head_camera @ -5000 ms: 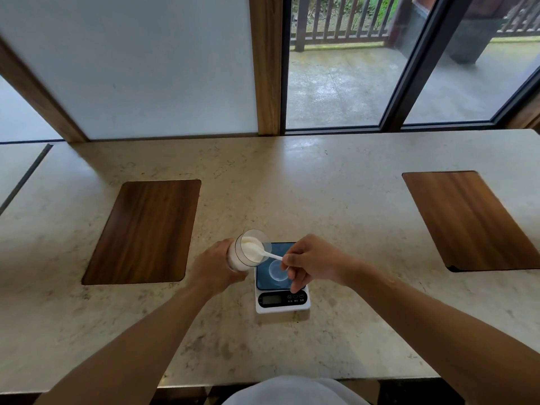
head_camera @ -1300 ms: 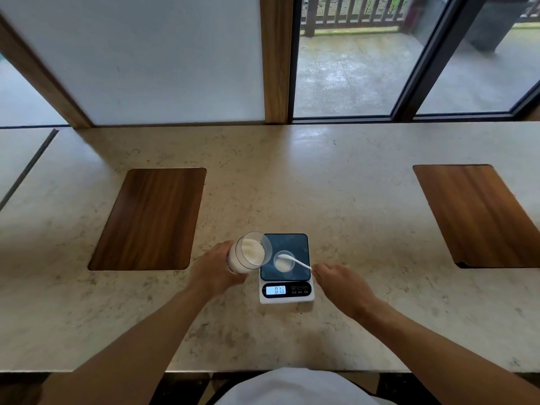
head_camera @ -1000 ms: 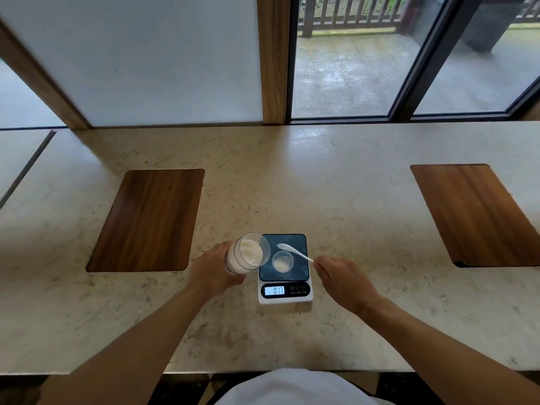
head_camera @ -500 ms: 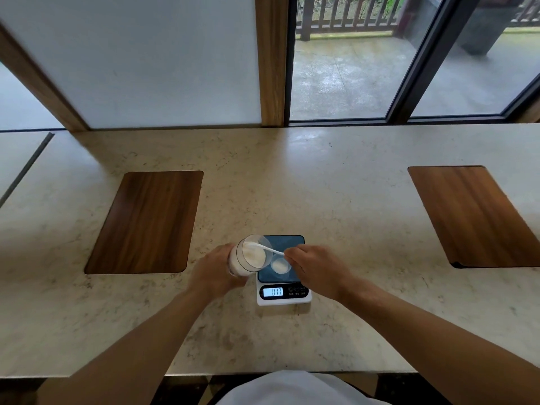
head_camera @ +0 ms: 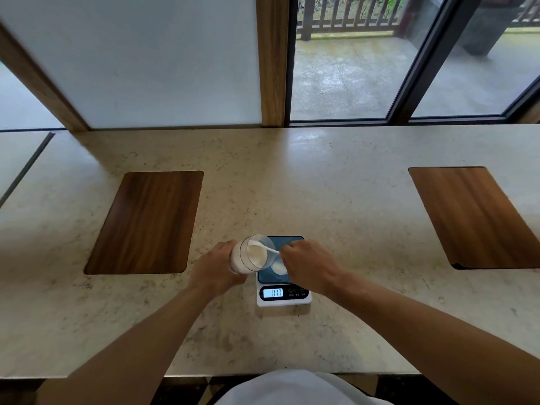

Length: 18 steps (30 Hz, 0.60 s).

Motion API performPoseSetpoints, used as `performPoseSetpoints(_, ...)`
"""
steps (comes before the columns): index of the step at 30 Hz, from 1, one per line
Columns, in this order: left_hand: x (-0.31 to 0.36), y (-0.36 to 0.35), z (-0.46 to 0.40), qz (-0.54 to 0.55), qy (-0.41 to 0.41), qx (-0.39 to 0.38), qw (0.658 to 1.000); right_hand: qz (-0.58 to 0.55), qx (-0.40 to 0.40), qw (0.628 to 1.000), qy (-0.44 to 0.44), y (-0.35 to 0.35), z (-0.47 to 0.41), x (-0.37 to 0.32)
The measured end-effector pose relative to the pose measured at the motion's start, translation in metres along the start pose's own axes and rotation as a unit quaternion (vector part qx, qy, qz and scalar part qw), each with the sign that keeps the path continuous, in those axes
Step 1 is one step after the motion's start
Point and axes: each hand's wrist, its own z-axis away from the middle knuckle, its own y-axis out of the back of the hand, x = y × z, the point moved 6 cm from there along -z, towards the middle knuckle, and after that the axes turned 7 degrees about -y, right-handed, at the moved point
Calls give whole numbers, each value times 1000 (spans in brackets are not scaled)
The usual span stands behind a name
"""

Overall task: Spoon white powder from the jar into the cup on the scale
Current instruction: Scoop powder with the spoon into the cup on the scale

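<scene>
My left hand grips a clear jar of white powder, tilted with its mouth toward the right, just left of the scale. My right hand pinches the handle of a white spoon, whose bowl is inside the jar's mouth. A small clear cup with some white powder stands on the dark platform of the white digital scale, partly hidden by my right hand. The scale's display is lit.
The scale sits on a pale stone counter. Two wooden inset panels lie in it, one at left and one at right. A window wall and wooden post stand behind the counter.
My right hand carried the spoon from above the cup on the scale leftward into the jar's mouth. The left hand and jar stayed put.
</scene>
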Motion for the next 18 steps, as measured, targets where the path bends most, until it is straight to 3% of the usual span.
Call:
performPoseSetpoints(11, 0, -2, -2, -7, -9, -9, 1000, -79, -84, 988, -105, 2, -15, 11)
performPoseSetpoints(18, -2, -6, -3, -2, -27, -36, 999, -230, -135, 946, -183, -3, -14, 21)
